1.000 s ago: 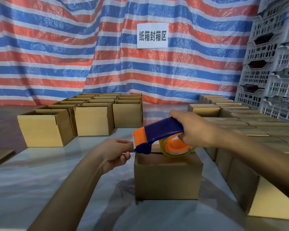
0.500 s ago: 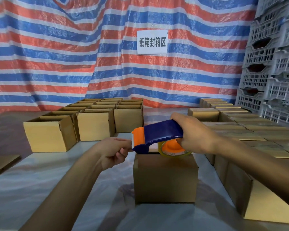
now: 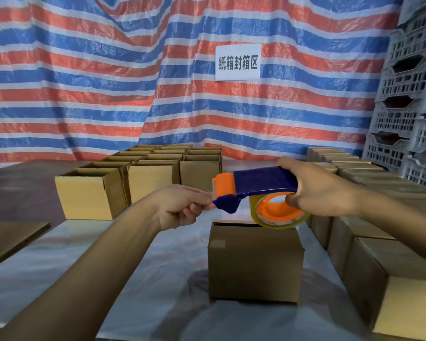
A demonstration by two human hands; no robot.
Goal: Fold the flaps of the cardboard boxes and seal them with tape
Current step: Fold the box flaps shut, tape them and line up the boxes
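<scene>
A small cardboard box (image 3: 255, 262) stands on the table in front of me, its top mostly hidden from this low angle. Above it my right hand (image 3: 317, 188) grips a blue and orange tape dispenser (image 3: 256, 185) with a clear tape roll (image 3: 278, 212) hanging under the handle. My left hand (image 3: 180, 205) pinches at the dispenser's orange front end, where the tape comes off; the tape end itself is too small to see.
Several open cardboard boxes (image 3: 91, 193) stand in rows at the back left. More boxes (image 3: 389, 264) line the right side close to the working box. Flat cardboard (image 3: 10, 235) lies at the left edge. Grey plastic crates (image 3: 413, 99) are stacked at the right. A striped tarp (image 3: 108, 70) hangs behind.
The view has tilted upward and the box sits lower in frame. Both hands and the dispenser have risen slightly above the box, keeping the same grip.
</scene>
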